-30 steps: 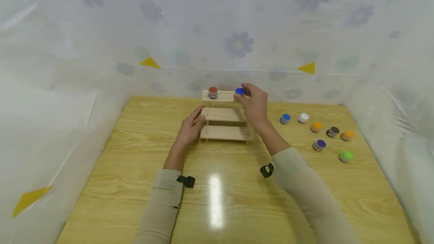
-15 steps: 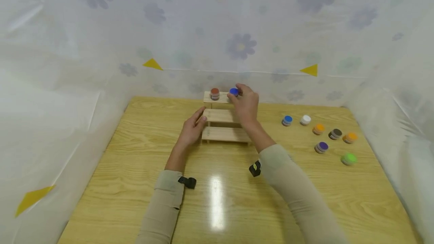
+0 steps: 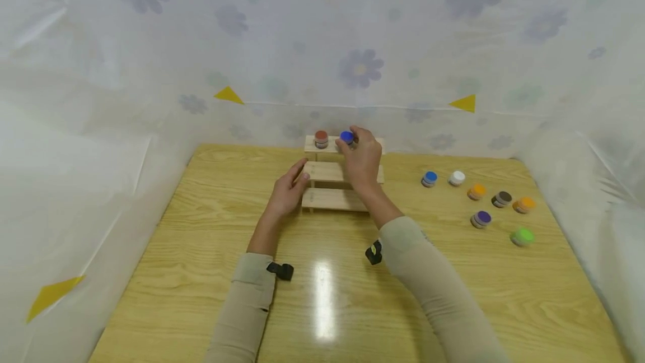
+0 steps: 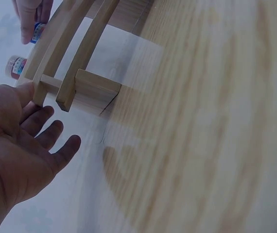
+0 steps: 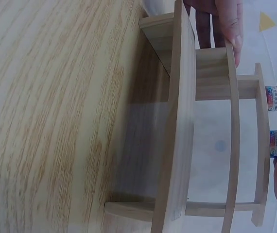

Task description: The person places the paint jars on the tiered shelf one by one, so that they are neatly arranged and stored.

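Note:
A small three-tier wooden stand (image 3: 330,199) stands on the table toward the back. My right hand (image 3: 365,162) pinches a paint jar with a dark blue lid (image 3: 346,137) between thumb and fingers, upright at the top tier. Left of it on the same tier sits a paint jar with a red-brown lid (image 3: 321,139); the right wrist view shows both jars' labels (image 5: 273,98) side by side. My left hand (image 3: 287,192) holds the left end of the middle tier, thumb (image 4: 25,93) on its edge, the other fingers (image 4: 51,136) loosely spread below.
Several paint jars stand on the right of the table: blue (image 3: 429,178), white (image 3: 457,178), two orange, black (image 3: 501,199), purple (image 3: 481,219) and green (image 3: 522,236). Patterned sheeting (image 3: 282,27) closes off the back and sides, with yellow triangles (image 3: 229,95) on it.
My right hand has slid the dark blue-lidded jar leftward along the top tier, closer to the red-brown one. The left hand has stayed at the stand's left end.

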A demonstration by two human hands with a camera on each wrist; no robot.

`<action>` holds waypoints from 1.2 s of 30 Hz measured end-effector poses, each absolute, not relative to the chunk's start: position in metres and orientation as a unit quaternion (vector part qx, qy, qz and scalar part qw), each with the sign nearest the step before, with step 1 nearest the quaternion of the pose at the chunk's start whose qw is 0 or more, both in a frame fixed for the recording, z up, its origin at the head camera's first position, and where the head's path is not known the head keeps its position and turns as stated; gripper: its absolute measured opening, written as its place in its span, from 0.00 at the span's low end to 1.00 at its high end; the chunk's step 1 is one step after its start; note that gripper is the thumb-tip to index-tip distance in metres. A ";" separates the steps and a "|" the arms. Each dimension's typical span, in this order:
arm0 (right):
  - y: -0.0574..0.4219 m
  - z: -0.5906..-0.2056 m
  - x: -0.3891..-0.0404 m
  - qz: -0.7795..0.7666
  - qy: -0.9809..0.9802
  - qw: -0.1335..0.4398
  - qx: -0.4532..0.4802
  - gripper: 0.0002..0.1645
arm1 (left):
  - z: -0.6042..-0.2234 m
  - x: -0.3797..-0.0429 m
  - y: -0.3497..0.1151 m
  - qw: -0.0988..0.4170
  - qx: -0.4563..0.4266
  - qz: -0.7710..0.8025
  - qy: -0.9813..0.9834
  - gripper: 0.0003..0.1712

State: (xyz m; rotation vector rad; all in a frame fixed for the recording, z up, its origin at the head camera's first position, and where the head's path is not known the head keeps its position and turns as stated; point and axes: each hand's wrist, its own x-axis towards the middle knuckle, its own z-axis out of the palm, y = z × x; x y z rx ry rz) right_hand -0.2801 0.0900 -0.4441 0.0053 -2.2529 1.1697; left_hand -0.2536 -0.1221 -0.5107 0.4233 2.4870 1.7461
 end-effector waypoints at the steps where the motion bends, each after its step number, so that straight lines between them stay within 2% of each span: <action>1: 0.090 -0.444 -0.279 0.443 -0.847 0.294 0.000 0.30 | -0.511 -0.254 -0.122 0.036 0.138 0.569 0.810 0.32; 6: 0.096 -0.443 -0.270 0.465 -0.839 0.284 -0.007 0.31 | -0.510 -0.253 -0.122 0.043 0.139 0.571 0.808 0.32; 16: 0.118 -0.452 -0.235 0.505 -0.805 0.311 -0.017 0.33 | -0.505 -0.252 -0.126 0.049 0.137 0.568 0.810 0.32; 25: 0.149 -0.474 -0.199 0.531 -0.782 0.324 -0.033 0.33 | -0.507 -0.255 -0.128 0.053 0.143 0.560 0.814 0.33; 36: 0.199 -0.501 -0.150 0.503 -0.794 0.325 -0.098 0.31 | -0.510 -0.256 -0.128 0.051 0.141 0.565 0.812 0.33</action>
